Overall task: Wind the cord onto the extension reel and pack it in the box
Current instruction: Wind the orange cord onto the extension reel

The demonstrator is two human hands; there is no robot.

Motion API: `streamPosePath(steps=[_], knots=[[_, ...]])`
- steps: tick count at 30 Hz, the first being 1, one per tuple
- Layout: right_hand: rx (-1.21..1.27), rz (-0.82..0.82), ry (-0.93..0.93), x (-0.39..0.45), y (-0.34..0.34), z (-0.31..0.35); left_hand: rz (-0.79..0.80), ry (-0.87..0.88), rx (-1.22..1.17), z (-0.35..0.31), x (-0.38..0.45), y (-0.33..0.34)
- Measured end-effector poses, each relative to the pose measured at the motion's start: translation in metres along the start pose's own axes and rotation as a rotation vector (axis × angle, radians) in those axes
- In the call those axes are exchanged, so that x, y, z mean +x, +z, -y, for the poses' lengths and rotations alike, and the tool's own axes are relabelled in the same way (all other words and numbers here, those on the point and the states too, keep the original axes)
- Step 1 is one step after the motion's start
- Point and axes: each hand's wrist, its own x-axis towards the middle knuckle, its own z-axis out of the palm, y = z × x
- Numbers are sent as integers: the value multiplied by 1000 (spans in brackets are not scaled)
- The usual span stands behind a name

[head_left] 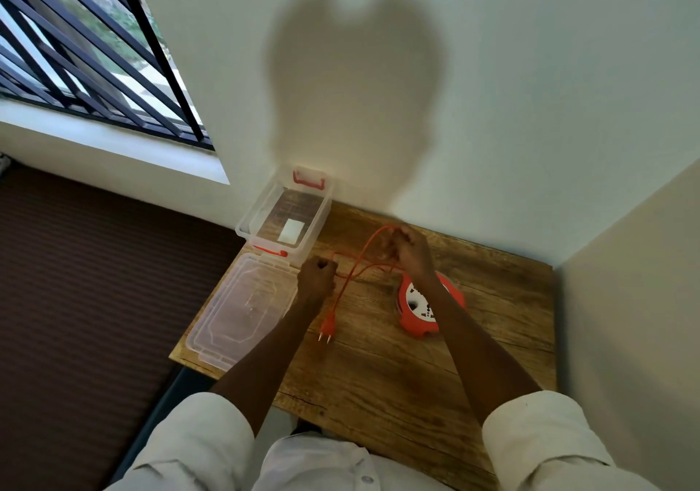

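Observation:
An orange extension reel with a white socket face lies flat on the wooden table, partly hidden under my right forearm. Its thin orange cord loops across the table between my hands. The cord's orange plug lies loose on the table below my left hand. My left hand is fisted around the cord near the box. My right hand pinches the cord's far loop above the reel. A clear plastic box with red latches stands open at the table's far left corner.
The box's clear lid lies flat on the table's left edge, in front of the box. A white wall runs behind the table and another on the right. A barred window is at upper left, dark flooring below it.

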Motion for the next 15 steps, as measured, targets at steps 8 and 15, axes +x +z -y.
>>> streamPosePath(steps=[8, 15], knots=[[139, -31, 20, 10, -46, -6, 33, -26, 131, 16, 3, -5], [-427, 434, 196, -3, -74, 8, 60, 5, 288, 17, 1, 0]])
